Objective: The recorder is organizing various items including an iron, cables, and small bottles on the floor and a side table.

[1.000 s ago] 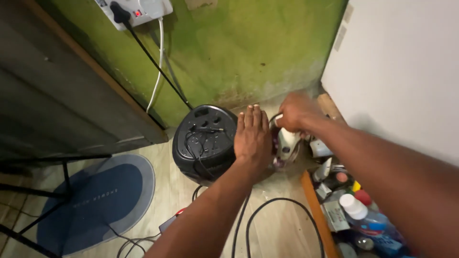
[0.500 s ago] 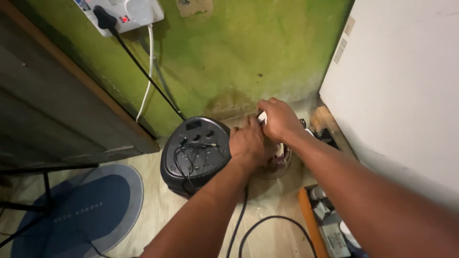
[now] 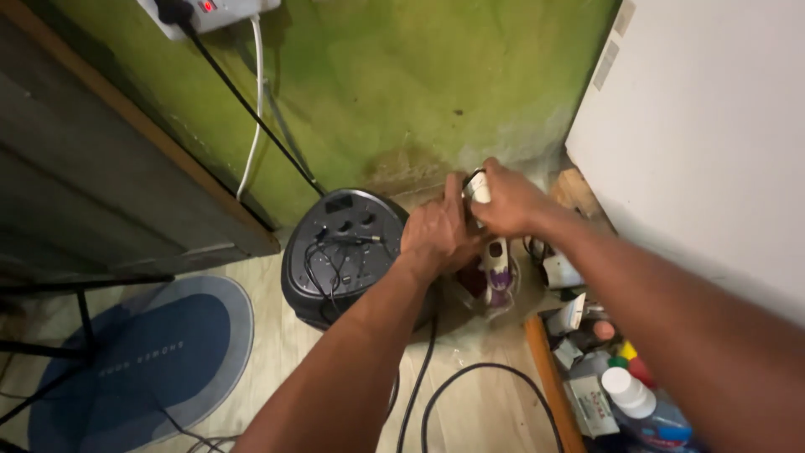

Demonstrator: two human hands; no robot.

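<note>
A white and purple clothes iron stands on the floor by the green wall, next to a round black speaker. My right hand is closed over the white top of the iron's handle. Beside it, my left hand presses against the iron's left side, its fingers curled on it and one fingertip reaching up to the handle end. The hands hide most of the iron's body. Thin black cords lie coiled on top of the speaker.
A power strip on the wall feeds a black cable and a white cable. A blue oval mat lies left. An orange-edged tray of bottles sits right, under a white panel. Black cables loop on the floor.
My left hand has left the speaker's top and closed on the iron. My right hand has kept its hold on the handle. The view has shifted slightly.
</note>
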